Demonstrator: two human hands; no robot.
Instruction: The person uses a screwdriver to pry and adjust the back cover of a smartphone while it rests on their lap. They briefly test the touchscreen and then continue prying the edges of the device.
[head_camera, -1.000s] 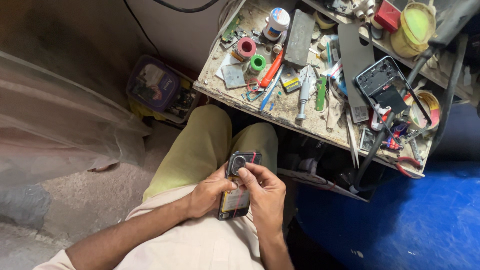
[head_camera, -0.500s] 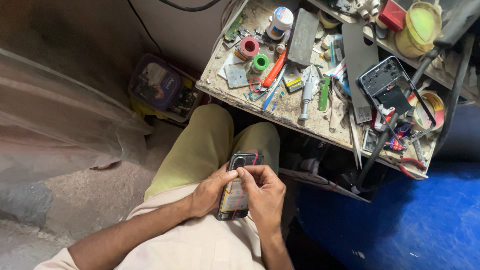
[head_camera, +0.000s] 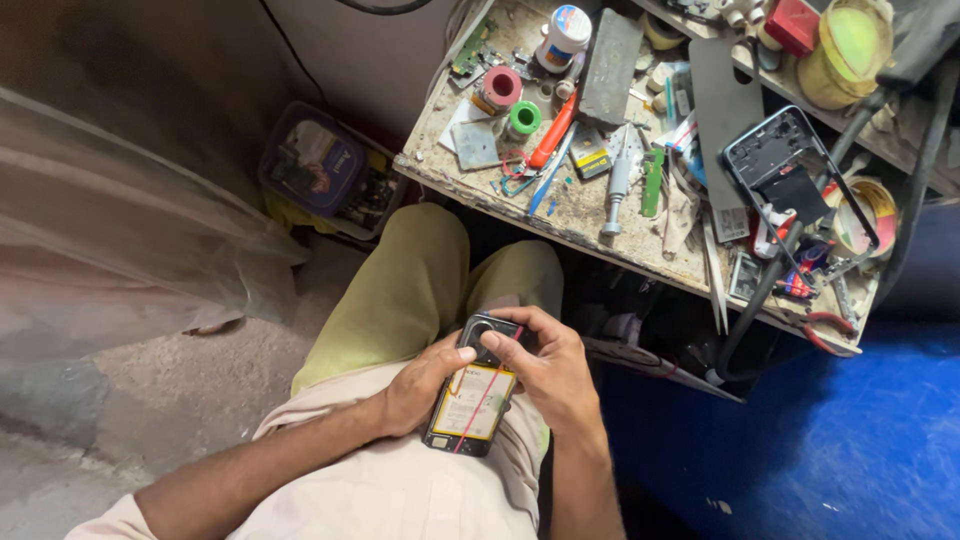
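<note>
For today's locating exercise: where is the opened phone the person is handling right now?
In the head view, the opened phone sits low and centre, over the person's lap, held between the left hand and right hand, just below the cluttered workbench.

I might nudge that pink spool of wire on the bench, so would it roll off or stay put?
The pink spool seems to stand on its flat end, so it would likely slide, not roll. The green spool and red-handled tool crowd it, probably blocking travel. Probably light, easily tipped.
</note>
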